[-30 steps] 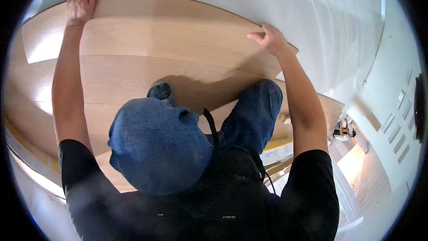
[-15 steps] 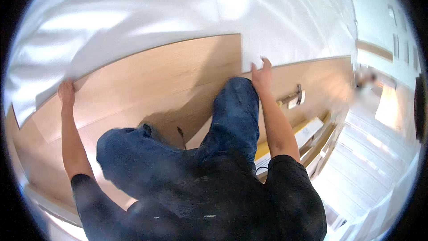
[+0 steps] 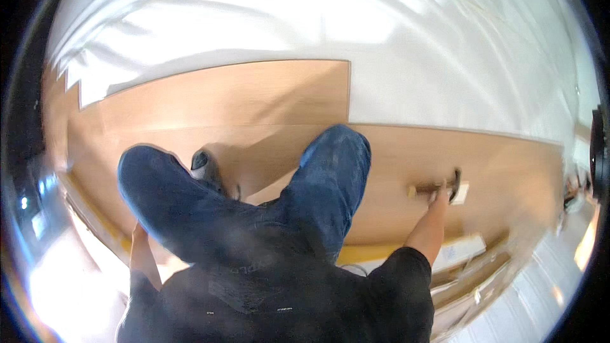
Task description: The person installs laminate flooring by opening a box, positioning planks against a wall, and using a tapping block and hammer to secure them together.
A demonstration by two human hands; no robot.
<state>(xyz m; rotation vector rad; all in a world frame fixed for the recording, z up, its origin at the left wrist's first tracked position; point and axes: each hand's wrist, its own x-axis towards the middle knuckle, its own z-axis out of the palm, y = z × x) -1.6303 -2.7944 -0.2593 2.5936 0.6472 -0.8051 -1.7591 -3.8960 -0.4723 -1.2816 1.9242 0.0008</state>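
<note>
My right hand (image 3: 437, 198) is down at a hammer (image 3: 422, 189), its fingers around the handle close to the dark head, somewhat blurred. The hammer lies over the wood-look floor planks, and a small white block (image 3: 463, 193) sits beside its head. My left hand (image 3: 138, 234) is low beside my left knee, with its fingers hidden behind the leg. In front of my knees lies a light wood-look plank (image 3: 235, 92), its right end stopping short on the white underlay (image 3: 438, 82).
White sheeting spreads across the far side. Long boxes and plank pieces (image 3: 467, 251) lie at the right near me, with a yellow-edged strip (image 3: 372, 253) beside them. Stepped plank ends (image 3: 75, 98) show at far left. My shoe (image 3: 202, 164) rests on the planks.
My right hand has left the plank's end and moved right and nearer, onto the hammer. My left hand has let go of the plank's far edge and drawn back beside my knee.
</note>
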